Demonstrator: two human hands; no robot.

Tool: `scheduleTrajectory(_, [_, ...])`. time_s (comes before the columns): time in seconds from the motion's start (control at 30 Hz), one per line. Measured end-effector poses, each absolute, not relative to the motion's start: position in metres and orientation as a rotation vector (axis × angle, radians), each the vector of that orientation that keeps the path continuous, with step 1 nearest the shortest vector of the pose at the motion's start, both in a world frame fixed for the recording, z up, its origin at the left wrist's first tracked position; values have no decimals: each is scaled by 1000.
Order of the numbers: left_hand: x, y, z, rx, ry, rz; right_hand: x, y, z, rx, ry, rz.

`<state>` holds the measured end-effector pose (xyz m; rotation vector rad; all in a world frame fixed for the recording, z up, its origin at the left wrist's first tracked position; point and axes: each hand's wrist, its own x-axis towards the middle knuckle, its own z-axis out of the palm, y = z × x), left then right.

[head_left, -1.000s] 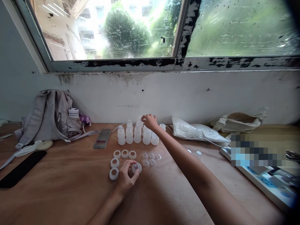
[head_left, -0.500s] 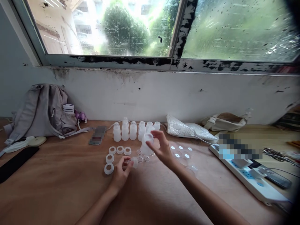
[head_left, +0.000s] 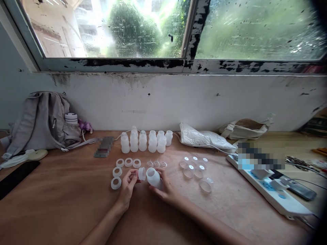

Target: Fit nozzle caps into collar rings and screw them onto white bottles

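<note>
My right hand (head_left: 166,187) is wrapped round a frosted white baby bottle (head_left: 154,178), tilted with its open mouth toward the left. Facing that mouth, a small gap away, is a translucent screw ring (head_left: 142,174) pinched in my left hand (head_left: 129,185); my fingers hide whatever sits inside it. Several loose white rings (head_left: 117,172) lie left of my left hand. Just beyond both hands are three clear nipple-like pieces (head_left: 156,163) in a row. Clear round caps (head_left: 188,173), several with white dots, are spread right of my right hand.
Several frosted bottles (head_left: 152,144) stand in a row near the wall, some with nipple tops. Behind them runs a white cable. A backpack (head_left: 48,122) and a black case (head_left: 17,177) lie left; a silvery pouch (head_left: 204,137) and power strip (head_left: 270,190) lie right.
My right hand has brought the bottle down and nearer, tipping it toward the ring. My left hand has shifted slightly left and turned the ring to face the bottle.
</note>
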<state>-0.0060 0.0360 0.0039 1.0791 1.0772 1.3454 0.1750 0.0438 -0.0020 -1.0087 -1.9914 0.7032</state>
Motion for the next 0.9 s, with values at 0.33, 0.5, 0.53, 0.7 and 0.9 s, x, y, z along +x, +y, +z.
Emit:
scheduleTrajectory(0.33, [-4, 35, 6, 1046, 1066, 1365, 173, 43, -12, -1049, -2028, 549])
scheduleTrajectory(0.5, [-3, 34, 7, 1163, 1133, 1376, 172, 40, -11, -1042, -2009, 544])
scheduleTrajectory(0.53, [-3, 34, 7, 1173, 1130, 1373, 173, 40, -11, -1037, -2003, 554])
scheduleTrajectory(0.7, [-7, 34, 5, 1218, 1043, 1317, 175, 38, -4, -1010, -2049, 668])
scheduleTrajectory(0.9, [-8, 33, 7, 1043, 912, 1256, 173, 35, -2, -1005, -2053, 684])
